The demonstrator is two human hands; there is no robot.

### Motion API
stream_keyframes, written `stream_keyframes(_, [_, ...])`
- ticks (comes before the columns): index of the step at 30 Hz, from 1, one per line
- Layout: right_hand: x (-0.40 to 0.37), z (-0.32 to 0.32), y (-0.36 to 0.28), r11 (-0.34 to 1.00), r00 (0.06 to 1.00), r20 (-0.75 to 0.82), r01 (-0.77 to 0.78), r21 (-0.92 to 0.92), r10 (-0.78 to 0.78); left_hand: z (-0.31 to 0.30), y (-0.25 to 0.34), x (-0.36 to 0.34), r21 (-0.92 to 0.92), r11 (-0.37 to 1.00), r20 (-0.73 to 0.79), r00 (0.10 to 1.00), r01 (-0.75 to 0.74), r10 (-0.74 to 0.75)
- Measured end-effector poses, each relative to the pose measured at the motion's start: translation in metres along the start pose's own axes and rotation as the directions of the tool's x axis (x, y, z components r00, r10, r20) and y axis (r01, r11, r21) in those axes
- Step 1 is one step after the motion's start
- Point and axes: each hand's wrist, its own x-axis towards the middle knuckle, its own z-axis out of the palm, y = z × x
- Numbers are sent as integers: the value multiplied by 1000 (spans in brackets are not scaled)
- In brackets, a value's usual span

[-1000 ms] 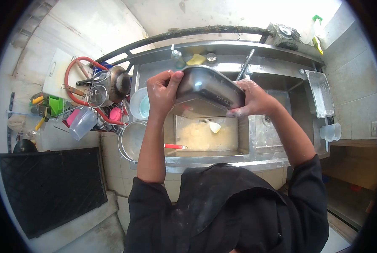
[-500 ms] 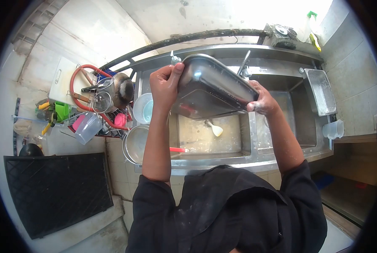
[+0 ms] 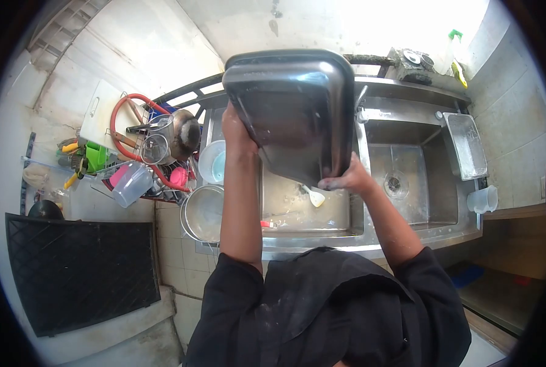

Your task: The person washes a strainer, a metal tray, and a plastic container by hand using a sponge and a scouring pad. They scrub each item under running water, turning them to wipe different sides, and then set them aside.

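Note:
Both my hands hold a deep metal pan (image 3: 285, 119) up over the left sink basin, its dark underside turned toward me. My left hand (image 3: 239, 134) grips the left side; its fingers are partly hidden behind the metal. At the lower right corner my right hand (image 3: 346, 177) is closed on the edge, thumb in front, with whitish suds on it. Below the pan, a pale scoop-like utensil (image 3: 314, 197) lies in the cloudy water of the left basin (image 3: 303, 223). A red-handled thing (image 3: 267, 224) shows beside my left forearm.
The right basin (image 3: 441, 177) has a drain strainer (image 3: 394, 183). A metal tray (image 3: 465, 145) and a clear plastic jug (image 3: 483, 199) stand at the far right. Left are a round pot (image 3: 204, 214), a plastic tub (image 3: 210, 162) and a crowded dish rack with a red hose (image 3: 119, 137). The tap (image 3: 361, 101) stands behind.
The pan has been raised and swung to a steeper tilt, showing more of its underside. My right hand has moved left and down with its corner. Both hands still hold it.

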Motion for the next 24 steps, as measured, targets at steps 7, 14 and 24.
stream_keyframes(7, [-10,-8,21,990,999,-6,35,136,-35,-45,-39,23,-191,954,-85,964,231,-250])
stream_keyframes(14, [-13,43,26,950,901,-347,303,73,-261,-64,-105,11,-583,713,204,919,391,-337])
stream_keyframes(24, [-6,-71,-42,988,924,-357,-153,-14,138,-94,-98,-35,-378,776,67,851,505,-521])
